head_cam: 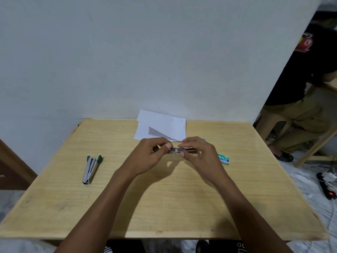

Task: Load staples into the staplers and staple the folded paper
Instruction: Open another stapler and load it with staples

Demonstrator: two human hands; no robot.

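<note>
I see a small dark metal stapler (179, 150) held level above the middle of the pale wooden tabletop (164, 207). My left hand (151, 154) pinches its left end; my right hand (197, 152) closes fingers around its right end. I judge this to be the loading step: keep the channel steady and slide the strip in straight. Just right of the stapler lies a green staple box (224, 159); behind it, the folded white paper (161, 125); well left, a silver green-tipped stapler (90, 169).
</note>
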